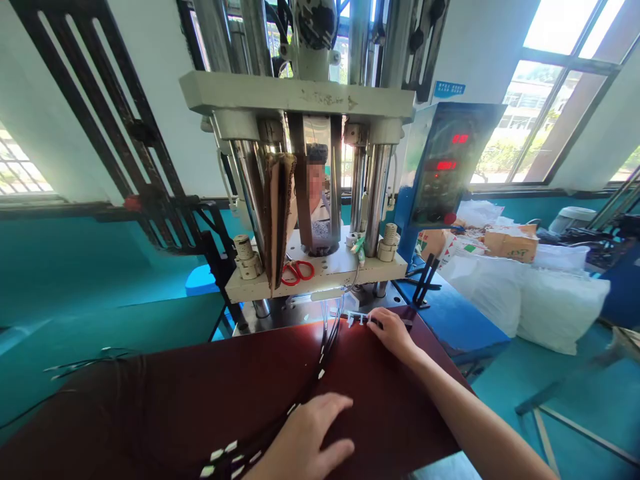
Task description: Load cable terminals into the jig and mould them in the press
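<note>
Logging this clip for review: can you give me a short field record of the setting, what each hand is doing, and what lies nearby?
setting: dark red table in front of a press machine
left hand: flat on the table, on black cables
right hand: at the cable ends by the machine base
nearby: red scissors on the machine plate; control panel lit red; white sacks

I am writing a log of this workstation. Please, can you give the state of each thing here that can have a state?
Left hand: open, flat on the cables.
Right hand: fingers on the white parts at the table edge.
Cables: lying in a bundle across the table.
Scissors: lying on the press plate, blades hidden.
Panel: on, red digits lit.
</note>
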`<move>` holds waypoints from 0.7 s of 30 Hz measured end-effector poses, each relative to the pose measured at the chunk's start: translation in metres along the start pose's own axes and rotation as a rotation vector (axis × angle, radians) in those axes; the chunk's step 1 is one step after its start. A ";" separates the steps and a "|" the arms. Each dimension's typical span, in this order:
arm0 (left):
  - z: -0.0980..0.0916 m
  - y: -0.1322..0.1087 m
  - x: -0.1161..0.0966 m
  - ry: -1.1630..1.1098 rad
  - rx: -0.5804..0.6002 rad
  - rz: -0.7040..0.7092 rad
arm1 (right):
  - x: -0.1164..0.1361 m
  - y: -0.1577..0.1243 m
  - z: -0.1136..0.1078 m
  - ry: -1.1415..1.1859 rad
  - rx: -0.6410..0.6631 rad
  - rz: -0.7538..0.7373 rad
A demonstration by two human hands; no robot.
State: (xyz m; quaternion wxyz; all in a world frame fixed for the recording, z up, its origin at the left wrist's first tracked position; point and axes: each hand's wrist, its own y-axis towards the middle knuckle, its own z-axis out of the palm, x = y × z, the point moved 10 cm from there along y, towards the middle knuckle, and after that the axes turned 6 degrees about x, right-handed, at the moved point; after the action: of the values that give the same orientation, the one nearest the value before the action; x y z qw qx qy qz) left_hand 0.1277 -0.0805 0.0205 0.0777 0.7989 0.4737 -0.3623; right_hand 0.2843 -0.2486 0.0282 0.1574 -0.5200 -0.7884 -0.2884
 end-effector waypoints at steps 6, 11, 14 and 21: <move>-0.032 0.063 -0.023 0.403 -0.402 0.119 | 0.009 -0.033 -0.010 0.047 0.082 -0.123; -0.029 0.109 -0.022 0.666 -0.482 0.118 | 0.013 -0.063 -0.024 0.040 0.066 -0.187; -0.026 0.122 -0.021 0.674 -0.461 0.133 | 0.024 -0.072 -0.030 -0.020 0.010 -0.233; -0.024 0.121 -0.025 0.688 -0.427 0.153 | 0.079 -0.084 -0.066 0.101 -0.132 -0.272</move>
State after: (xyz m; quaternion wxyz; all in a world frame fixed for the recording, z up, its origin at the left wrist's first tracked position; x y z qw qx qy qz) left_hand 0.2310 -0.1517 0.0279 0.1055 0.8722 0.4760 0.0395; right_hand 0.1718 -0.2567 0.0992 0.1218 -0.4023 -0.8221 -0.3841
